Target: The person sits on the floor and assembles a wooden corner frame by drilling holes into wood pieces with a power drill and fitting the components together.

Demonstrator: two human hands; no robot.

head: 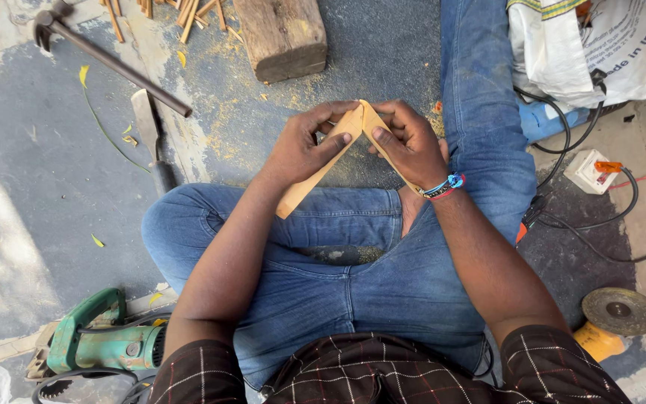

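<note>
Seated cross-legged in blue jeans point(353, 277) on the grey floor point(46, 179), the person holds two thin, pale wooden strips point(315, 178) above the lap, joined at a peak and splaying down like an inverted V. The left hand point(304, 146) grasps the left strip, which slants toward the left knee, while the right hand point(411, 146) grips the right strip, mostly hidden behind it.

- Two thin, flat strips of pale wood were held above the lap.
- The left strip point(315, 172) sloped down toward the left knee.
- The right strip point(384, 146) sloped down toward the right wrist.
- Their upper ends met in a peak, touching.
</note>
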